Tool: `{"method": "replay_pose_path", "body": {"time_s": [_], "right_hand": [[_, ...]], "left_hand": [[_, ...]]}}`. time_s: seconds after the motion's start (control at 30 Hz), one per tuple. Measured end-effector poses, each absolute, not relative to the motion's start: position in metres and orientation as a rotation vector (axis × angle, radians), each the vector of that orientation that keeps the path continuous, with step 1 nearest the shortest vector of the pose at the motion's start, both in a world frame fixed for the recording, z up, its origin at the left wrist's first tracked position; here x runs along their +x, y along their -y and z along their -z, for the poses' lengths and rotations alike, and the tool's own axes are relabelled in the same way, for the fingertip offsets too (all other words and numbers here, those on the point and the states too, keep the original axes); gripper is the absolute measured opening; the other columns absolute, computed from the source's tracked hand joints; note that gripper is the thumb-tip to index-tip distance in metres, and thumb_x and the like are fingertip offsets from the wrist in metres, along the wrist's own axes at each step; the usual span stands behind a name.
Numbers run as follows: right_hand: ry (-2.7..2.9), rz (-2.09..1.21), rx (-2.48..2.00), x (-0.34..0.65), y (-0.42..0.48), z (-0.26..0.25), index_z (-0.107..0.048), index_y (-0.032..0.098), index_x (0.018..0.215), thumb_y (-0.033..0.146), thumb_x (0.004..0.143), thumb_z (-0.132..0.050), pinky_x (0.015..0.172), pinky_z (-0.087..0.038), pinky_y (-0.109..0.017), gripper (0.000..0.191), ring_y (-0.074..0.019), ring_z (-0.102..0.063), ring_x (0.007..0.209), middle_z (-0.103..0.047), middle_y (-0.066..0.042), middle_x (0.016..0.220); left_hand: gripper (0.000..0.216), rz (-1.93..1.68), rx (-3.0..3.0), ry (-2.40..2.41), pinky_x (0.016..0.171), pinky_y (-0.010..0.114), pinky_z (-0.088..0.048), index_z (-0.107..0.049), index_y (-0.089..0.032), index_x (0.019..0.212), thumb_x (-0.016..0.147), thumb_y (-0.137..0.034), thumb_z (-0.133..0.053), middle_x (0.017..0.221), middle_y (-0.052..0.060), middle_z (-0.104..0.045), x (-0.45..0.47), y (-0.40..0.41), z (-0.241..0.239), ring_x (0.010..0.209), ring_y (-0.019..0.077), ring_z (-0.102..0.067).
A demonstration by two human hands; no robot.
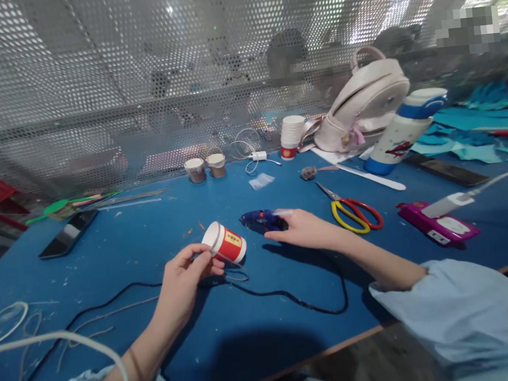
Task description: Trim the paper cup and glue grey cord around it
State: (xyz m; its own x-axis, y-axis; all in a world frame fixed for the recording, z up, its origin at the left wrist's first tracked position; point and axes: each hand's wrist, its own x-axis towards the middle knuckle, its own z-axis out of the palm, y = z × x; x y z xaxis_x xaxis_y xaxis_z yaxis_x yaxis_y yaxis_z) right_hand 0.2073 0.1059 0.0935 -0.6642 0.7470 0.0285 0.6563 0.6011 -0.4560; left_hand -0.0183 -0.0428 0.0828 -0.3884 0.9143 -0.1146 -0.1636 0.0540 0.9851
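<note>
My left hand (189, 268) pinches a red and white paper cup (230, 245), which lies tipped on its side just above the blue table. A thin grey cord (237, 273) hangs by the cup under my fingers. In my right hand (300, 228) is a dark blue hot glue gun (263, 218), its nozzle pointing left toward the cup. Nozzle and cup are apart. From the glue gun's side a black cable (291, 297) loops across the table in front of me.
Scissors (350, 208) and a magenta power strip (439, 223) lie to the right. Behind stand stacked paper cups (292, 136), two small tubs (216, 164), a backpack (367, 105) and a bottle (405, 131). A phone (69, 233) lies left; a white cable (93, 344) arcs over my left forearm.
</note>
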Motion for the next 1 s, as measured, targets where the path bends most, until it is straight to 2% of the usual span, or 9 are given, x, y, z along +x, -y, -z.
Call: {"method": "replay_pose_path", "body": {"time_s": [0.1, 0.23, 0.37, 0.53, 0.7, 1.0], "right_hand": [[2.457, -0.892, -1.094, 0.194, -0.116, -0.078, -0.070, 0.016, 0.099, 0.038, 0.084, -0.060, 0.061, -0.042, -0.025, 0.029, -0.0145, -0.058, 0.067, -0.066, -0.001, 0.076], [2.354, -0.980, -1.054, 0.189, -0.113, -0.066, -0.069, 0.015, 0.096, 0.026, 0.082, -0.056, 0.058, -0.043, -0.023, 0.023, -0.0127, -0.057, 0.063, -0.064, 0.001, 0.071], [2.239, -1.058, -0.930, 0.190, -0.086, -0.075, -0.062, 0.017, 0.080, 0.031, 0.084, -0.056, 0.051, -0.042, -0.022, 0.016, -0.0115, -0.055, 0.054, -0.059, 0.003, 0.061], [2.291, -0.934, -0.849, 0.189, -0.047, -0.096, -0.060, 0.019, 0.079, 0.038, 0.082, -0.064, 0.053, -0.042, -0.022, 0.020, -0.0114, -0.055, 0.056, -0.063, 0.001, 0.067], [2.353, -0.823, -0.761, 0.190, -0.037, -0.091, -0.062, 0.018, 0.083, 0.038, 0.088, -0.061, 0.055, -0.041, -0.022, 0.020, -0.0117, -0.058, 0.059, -0.066, -0.001, 0.072], [2.430, -0.558, -0.442, 0.189, -0.038, -0.078, -0.059, 0.015, 0.093, 0.030, 0.090, -0.055, 0.054, -0.041, -0.023, 0.016, -0.0141, -0.062, 0.060, -0.070, -0.006, 0.077]], "left_hand": [[0.030, -1.479, 0.834, -1.458, 0.063, 0.030, -0.056, -0.065, -0.014, 0.081, 0.067, -0.038, -0.075, 0.066, 0.006, -0.072, -0.019, 0.043, -0.082, 0.058, 0.0167, -0.067], [0.030, -1.491, 0.839, -1.476, 0.062, 0.032, -0.056, -0.064, -0.015, 0.080, 0.066, -0.039, -0.075, 0.063, 0.005, -0.072, -0.019, 0.042, -0.081, 0.056, 0.0171, -0.067], [0.031, -1.520, 0.840, -1.502, 0.064, 0.030, -0.055, -0.065, -0.015, 0.084, 0.068, -0.040, -0.076, 0.065, 0.004, -0.072, -0.021, 0.042, -0.079, 0.058, 0.0165, -0.067], [0.032, -1.516, 0.882, -1.557, 0.065, 0.030, -0.055, -0.066, -0.014, 0.087, 0.071, -0.041, -0.076, 0.066, 0.004, -0.072, -0.022, 0.044, -0.076, 0.059, 0.0162, -0.068], [0.033, -1.513, 0.904, -1.557, 0.065, 0.030, -0.056, -0.067, -0.015, 0.086, 0.070, -0.042, -0.076, 0.066, 0.004, -0.072, -0.020, 0.044, -0.076, 0.059, 0.0168, -0.068], [0.034, -1.526, 0.926, -1.552, 0.059, 0.026, -0.056, -0.066, -0.014, 0.082, 0.068, -0.043, -0.078, 0.063, 0.002, -0.070, -0.016, 0.043, -0.080, 0.055, 0.0145, -0.065]]}}
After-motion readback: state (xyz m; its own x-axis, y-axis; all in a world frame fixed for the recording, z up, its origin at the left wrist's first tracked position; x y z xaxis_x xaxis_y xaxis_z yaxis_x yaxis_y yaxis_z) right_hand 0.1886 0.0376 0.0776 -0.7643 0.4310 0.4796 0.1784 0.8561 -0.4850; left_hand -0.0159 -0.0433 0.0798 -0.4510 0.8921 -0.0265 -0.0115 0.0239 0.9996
